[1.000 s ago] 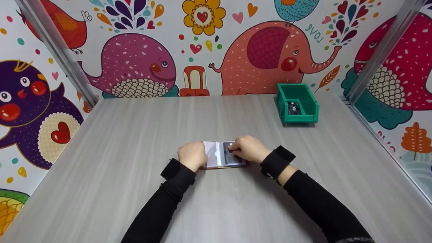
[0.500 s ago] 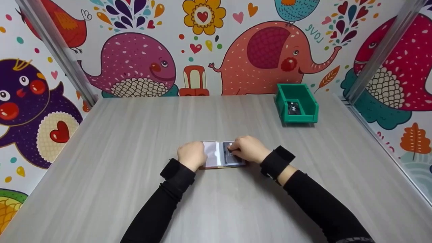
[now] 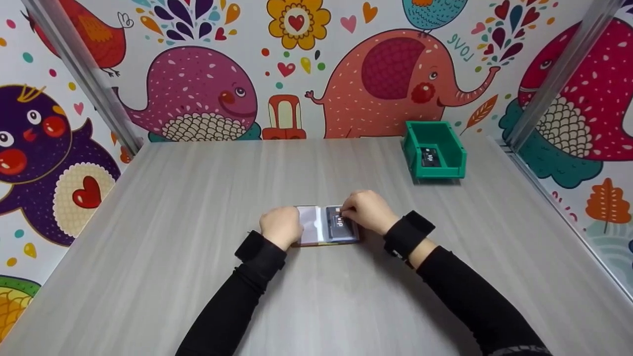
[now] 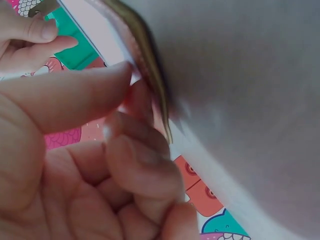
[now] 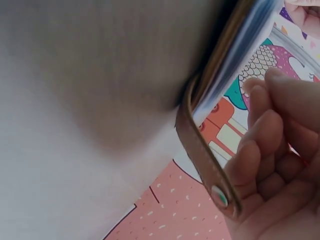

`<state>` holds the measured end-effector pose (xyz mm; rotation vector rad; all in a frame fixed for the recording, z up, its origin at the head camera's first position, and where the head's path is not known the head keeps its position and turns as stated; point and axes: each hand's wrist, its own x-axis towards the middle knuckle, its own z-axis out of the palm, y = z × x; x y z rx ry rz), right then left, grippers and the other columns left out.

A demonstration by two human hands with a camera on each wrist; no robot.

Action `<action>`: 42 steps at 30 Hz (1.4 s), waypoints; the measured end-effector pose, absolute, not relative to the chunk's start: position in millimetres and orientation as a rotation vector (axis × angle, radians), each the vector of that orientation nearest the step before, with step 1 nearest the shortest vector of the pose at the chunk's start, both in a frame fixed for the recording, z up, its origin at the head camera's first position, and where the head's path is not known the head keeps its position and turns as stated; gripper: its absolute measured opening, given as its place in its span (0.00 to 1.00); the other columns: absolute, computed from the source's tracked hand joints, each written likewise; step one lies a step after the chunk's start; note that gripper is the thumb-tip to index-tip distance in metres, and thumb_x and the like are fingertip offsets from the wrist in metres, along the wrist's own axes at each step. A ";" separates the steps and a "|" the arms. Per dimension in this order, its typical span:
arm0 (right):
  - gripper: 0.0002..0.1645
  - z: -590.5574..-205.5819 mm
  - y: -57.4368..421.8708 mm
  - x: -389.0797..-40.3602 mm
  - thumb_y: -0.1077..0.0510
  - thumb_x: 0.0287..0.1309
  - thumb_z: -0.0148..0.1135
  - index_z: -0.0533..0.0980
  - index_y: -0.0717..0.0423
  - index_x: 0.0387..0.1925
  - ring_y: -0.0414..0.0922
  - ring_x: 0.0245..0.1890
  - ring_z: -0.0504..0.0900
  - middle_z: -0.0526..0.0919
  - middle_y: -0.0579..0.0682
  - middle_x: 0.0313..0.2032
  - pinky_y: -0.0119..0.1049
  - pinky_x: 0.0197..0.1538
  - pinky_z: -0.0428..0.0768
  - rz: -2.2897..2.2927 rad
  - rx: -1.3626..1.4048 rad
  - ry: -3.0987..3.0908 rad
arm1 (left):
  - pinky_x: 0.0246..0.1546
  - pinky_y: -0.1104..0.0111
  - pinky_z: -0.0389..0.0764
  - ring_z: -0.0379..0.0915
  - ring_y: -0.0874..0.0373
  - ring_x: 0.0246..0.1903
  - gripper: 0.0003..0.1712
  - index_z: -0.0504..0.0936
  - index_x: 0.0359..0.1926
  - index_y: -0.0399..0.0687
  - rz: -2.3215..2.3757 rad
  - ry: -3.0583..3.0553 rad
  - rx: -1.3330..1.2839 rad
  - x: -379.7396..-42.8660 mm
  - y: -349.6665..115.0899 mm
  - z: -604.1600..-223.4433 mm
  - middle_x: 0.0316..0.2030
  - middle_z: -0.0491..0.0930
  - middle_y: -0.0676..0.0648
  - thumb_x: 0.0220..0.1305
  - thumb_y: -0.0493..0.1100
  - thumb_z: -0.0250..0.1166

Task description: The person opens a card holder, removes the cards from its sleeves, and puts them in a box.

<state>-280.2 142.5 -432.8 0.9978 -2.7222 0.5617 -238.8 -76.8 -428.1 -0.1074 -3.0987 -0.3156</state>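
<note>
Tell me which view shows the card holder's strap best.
The right wrist view: the strap shows close up, down to its round snap. The left wrist view shows part of the card holder, but no strap; in the head view the strap can't be made out.

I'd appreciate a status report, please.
Left grip pinching open brown leather-look card holder; right grip empty, above black rectangular VIP card; nothing visibly blocking.
</note>
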 end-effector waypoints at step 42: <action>0.03 -433.8 151.7 -275.2 0.63 0.50 0.75 0.88 0.60 0.29 0.49 0.33 0.86 0.88 0.52 0.32 0.44 0.39 0.82 0.525 0.826 -2.842 | 0.41 0.50 0.77 0.81 0.45 0.36 0.09 0.85 0.34 0.39 -0.337 -3.142 -0.105 -242.3 -77.3 -427.9 0.36 0.85 0.41 0.57 0.42 0.67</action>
